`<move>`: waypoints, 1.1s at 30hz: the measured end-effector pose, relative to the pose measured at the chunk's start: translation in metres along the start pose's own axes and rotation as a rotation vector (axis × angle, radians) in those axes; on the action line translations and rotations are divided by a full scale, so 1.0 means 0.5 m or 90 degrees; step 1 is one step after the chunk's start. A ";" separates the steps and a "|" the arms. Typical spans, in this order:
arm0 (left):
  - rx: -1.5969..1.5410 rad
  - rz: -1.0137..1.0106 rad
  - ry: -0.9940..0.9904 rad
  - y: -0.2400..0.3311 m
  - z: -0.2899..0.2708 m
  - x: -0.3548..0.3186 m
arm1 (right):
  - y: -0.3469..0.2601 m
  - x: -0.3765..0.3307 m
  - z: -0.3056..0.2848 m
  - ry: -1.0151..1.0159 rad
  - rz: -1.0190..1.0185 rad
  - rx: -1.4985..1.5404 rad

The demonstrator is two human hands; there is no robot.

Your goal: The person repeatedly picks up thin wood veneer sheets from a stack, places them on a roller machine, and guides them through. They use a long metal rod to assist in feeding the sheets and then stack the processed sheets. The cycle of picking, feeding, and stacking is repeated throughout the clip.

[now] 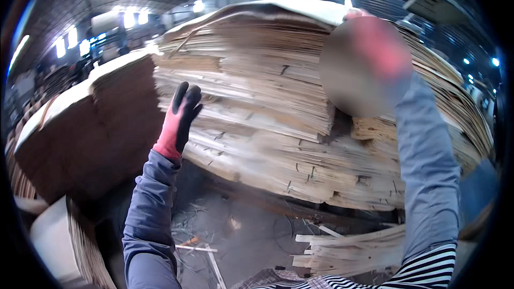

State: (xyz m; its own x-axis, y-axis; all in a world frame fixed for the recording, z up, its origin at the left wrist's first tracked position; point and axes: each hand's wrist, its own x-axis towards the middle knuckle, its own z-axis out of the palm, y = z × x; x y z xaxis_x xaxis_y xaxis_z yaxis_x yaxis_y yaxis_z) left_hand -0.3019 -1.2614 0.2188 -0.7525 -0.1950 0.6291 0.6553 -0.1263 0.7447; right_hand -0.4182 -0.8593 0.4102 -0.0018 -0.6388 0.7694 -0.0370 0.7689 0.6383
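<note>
the black fingers [187,95] of the left hand [178,120], in a red-and-black glove, are spread open against the edges of a tall stack of thin wood veneer sheets [267,128]. the right hand [357,14] is raised to the stack's top sheet; its grip cannot be made out behind a blur. the sheets lie flat, long axis running left to right, sagging rightward. a second stack [91,128] stands left. splinters litter the concrete floor [246,241] of a lamp-lit factory hall.

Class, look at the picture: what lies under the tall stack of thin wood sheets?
Under the stack of wood sheets shows dark floor strewn with splinters and a smaller sheet pile. Its supports stay hidden in shadow.
</note>
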 end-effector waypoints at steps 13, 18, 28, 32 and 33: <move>-0.205 -0.150 0.069 0.031 -0.104 -0.419 | -0.413 -0.402 -0.599 -0.417 0.437 0.781; 0.129 -0.260 0.004 -0.116 -0.083 -0.651 | -0.472 -0.754 -0.531 -0.334 1.216 1.128; -0.208 -0.433 0.165 -0.084 -0.048 -0.825 | -0.615 -0.664 -0.751 -0.347 1.236 0.958; -0.318 -0.414 0.095 -0.078 -0.148 -0.846 | -0.547 -0.611 -0.766 -0.383 1.268 0.852; -0.434 -0.460 0.224 -0.052 -0.128 -0.839 | -0.570 -0.643 -0.760 -0.450 1.290 0.791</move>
State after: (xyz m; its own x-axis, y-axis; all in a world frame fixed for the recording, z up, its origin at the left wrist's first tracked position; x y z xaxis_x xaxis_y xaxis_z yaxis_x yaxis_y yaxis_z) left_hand 0.0011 -1.2387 -0.0788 -0.9890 -0.1126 -0.0962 0.0388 -0.8240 0.5653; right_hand -0.0275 -0.8627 -0.0092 -0.9154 0.3821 -0.1266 0.1336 -0.0081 -0.9910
